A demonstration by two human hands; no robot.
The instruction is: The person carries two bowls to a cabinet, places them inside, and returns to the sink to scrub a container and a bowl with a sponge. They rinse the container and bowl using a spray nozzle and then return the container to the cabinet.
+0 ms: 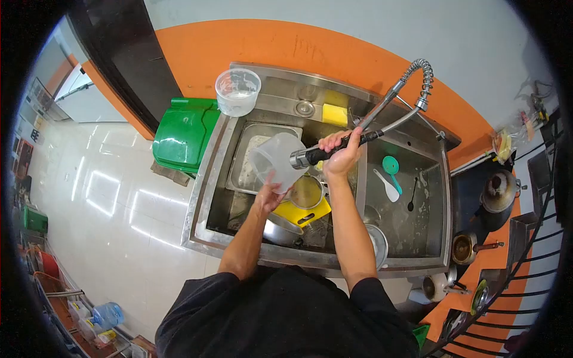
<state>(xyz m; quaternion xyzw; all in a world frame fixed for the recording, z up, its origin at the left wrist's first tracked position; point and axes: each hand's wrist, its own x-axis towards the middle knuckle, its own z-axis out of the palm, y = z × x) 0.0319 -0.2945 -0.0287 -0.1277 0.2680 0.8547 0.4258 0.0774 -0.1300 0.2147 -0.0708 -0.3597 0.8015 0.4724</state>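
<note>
Over the left basin of the steel sink [200, 222], my left hand [271, 196] holds a translucent plastic container [276, 156] tilted, fingers against its lower side. My right hand [343, 152] is wrapped round the black handle of a spray faucet [310, 156], its nozzle at the container's right side. Whether water flows, I cannot tell. Beneath my hands lie a yellow board [310, 213], a round container [307, 192] and a metal bowl [280, 231]. A rectangular metal tray [243, 158] rests at the basin's left.
A clear tub [237, 92] stands on the sink's back left corner, near a green bin [186, 134]. A yellow sponge [335, 114] is on the back ledge. The right basin holds a green ladle [391, 165], a white spoon [388, 186] and a dark spoon [411, 203].
</note>
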